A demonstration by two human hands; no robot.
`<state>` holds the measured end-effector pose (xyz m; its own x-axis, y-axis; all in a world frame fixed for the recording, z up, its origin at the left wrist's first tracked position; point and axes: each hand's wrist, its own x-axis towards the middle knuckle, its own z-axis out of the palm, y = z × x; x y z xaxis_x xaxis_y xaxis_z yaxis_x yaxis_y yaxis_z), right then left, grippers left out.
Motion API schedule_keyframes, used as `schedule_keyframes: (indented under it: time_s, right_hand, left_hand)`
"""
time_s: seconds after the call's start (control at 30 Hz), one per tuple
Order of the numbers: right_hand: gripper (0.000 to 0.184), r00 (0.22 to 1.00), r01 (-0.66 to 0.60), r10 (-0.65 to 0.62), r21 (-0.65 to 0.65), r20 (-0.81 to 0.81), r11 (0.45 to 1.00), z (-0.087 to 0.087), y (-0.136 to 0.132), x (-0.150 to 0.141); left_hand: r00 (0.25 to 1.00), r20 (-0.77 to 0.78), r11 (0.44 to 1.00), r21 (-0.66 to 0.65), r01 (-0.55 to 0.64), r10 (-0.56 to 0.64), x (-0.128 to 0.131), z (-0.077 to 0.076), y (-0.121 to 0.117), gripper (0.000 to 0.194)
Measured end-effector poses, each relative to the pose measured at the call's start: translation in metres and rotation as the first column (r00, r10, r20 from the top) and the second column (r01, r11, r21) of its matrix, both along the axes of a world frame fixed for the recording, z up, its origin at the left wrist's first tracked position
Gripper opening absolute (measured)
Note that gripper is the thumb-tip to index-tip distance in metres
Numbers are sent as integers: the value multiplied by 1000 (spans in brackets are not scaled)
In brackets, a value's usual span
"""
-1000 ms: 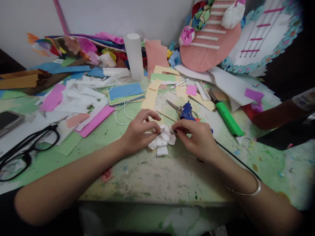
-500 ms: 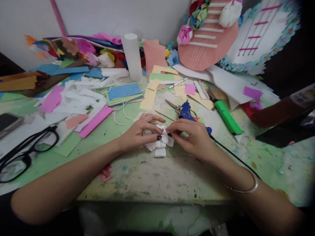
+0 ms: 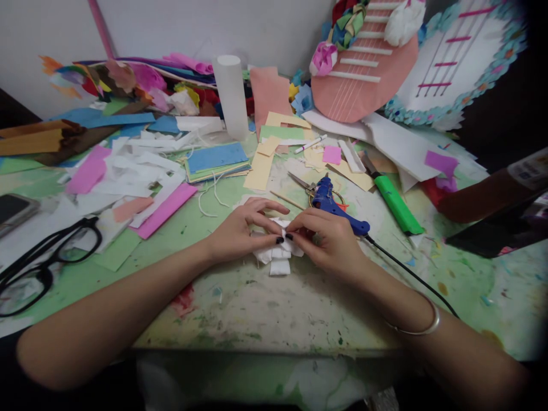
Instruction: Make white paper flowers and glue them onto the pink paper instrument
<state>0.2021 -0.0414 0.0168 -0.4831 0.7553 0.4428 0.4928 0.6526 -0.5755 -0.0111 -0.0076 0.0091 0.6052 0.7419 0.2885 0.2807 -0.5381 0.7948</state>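
Both hands meet over a small white folded-paper piece (image 3: 279, 266) near the middle of the table. My left hand (image 3: 246, 228) pinches it from the left with thumb and index finger, the other fingers partly raised. From the right, thumb and fingertips of my right hand (image 3: 327, 237) are closed on the same paper. The fingers cover its upper part. Just beyond the right hand lies a blue glue gun (image 3: 331, 205) with its black cord running right. Scissors (image 3: 302, 181) and a thin wooden stick (image 3: 286, 200) lie close by.
Black glasses (image 3: 64, 251) and a phone (image 3: 16, 211) lie at left, beside white paper strips (image 3: 137, 165). A green-handled knife (image 3: 396, 202) lies at right. A white paper tube (image 3: 231, 97) stands behind a blue paper stack (image 3: 217, 158). Paper guitar shapes (image 3: 363, 80) lean at the back.
My right hand has shifted slightly left, in closer to my left hand, uncovering more of the glue gun. Both hands stay on the white paper piece.
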Motion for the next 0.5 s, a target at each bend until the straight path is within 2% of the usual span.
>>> schedule_keyframes:
  time_s: [0.13, 0.23, 0.37, 0.5]
  right_hand:
    - [18, 999, 32, -33, 8, 8, 999, 3, -1, 3]
    - [23, 1000, 12, -12, 32, -12, 999, 3, -1, 4]
    - [23, 999, -34, 35, 90, -12, 995, -1, -1, 2]
    - [21, 1000, 1, -3, 84, 18, 996, -4, -1, 1]
  left_hand:
    - [994, 84, 997, -45, -68, 72, -3, -3, 2, 8]
    - [989, 93, 993, -30, -110, 113, -5, -4, 2, 12]
    - [986, 87, 981, 114, -155, 146, -2, -2, 0, 13]
    - [995, 65, 936, 338, -96, 78, 4, -5, 0, 15]
